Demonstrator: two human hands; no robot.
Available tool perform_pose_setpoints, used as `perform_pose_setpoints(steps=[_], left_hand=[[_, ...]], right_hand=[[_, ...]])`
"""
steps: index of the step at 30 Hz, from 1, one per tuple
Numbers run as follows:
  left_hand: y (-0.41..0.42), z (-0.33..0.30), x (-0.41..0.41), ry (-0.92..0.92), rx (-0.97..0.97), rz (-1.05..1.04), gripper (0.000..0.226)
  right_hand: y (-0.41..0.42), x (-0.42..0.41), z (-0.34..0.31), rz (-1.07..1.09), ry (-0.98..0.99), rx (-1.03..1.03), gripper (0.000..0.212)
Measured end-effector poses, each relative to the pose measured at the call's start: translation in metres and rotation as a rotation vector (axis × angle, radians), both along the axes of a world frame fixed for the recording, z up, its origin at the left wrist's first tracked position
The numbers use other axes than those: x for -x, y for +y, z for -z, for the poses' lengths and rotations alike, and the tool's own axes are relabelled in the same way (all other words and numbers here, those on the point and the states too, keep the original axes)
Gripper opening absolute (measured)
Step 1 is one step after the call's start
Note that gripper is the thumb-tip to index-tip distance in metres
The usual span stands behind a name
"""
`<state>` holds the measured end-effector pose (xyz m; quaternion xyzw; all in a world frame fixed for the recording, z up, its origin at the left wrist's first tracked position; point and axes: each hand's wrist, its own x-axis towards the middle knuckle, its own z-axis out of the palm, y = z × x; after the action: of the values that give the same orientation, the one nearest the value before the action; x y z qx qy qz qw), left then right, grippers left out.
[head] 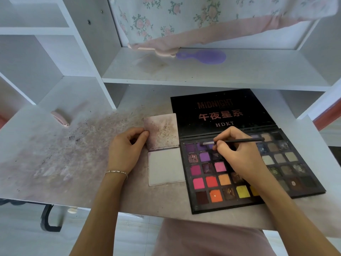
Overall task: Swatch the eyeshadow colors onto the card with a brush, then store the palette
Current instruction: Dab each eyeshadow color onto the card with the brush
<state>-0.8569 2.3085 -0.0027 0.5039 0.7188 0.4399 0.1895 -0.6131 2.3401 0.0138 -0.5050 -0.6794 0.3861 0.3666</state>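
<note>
Stained desk point(77, 163) w/ open palette point(258, 189), card point(166, 169), pink clip point(60, 117).

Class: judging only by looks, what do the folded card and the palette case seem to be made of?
Card: probably matte paperboard; it folds at a crease and its upper leaf is stained with pigment.
Palette: seemingly black printed cardboard, a thin flat lid with matte finish, though plastic cannot be ruled out.

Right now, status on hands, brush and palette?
Left hand pinches card. Right hand holds brush, tip in purple pan. Palette open. Nothing blocking.
</note>
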Motion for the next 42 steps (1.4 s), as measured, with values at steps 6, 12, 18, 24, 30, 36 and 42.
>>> perform_pose_setpoints(steps=[6, 12, 18, 24, 30, 36, 42], left_hand=[[0.000, 0.000, 0.000, 0.012, -0.014, -0.009, 0.011], [0.000, 0.001, 0.001, 0.034, -0.024, 0.002, 0.012], [0.001, 0.003, 0.002, 0.013, -0.037, -0.002, 0.011], [0.002, 0.004, 0.003, 0.008, -0.032, -0.007, 0.011], [0.001, 0.003, 0.003, -0.002, -0.016, 0.014, 0.012], [0.000, 0.003, 0.003, 0.030, -0.017, 0.022, 0.013], [0.000, 0.002, 0.003, 0.007, -0.004, 0.020, 0.014]], right_hand=[[-0.001, -0.001, -0.001, -0.017, 0.016, 0.008, 0.017], [-0.001, 0.000, -0.002, -0.036, 0.005, 0.016, 0.020], [-0.001, -0.001, -0.008, -0.035, 0.142, 0.010, 0.026], [-0.003, 0.016, -0.015, -0.100, 0.199, -0.033, 0.029], [-0.008, 0.052, -0.012, -0.256, 0.204, 0.048, 0.024], [-0.009, 0.073, -0.008, -0.307, 0.164, 0.060, 0.019], [-0.010, 0.077, -0.004, -0.309, 0.127, 0.076, 0.016]])
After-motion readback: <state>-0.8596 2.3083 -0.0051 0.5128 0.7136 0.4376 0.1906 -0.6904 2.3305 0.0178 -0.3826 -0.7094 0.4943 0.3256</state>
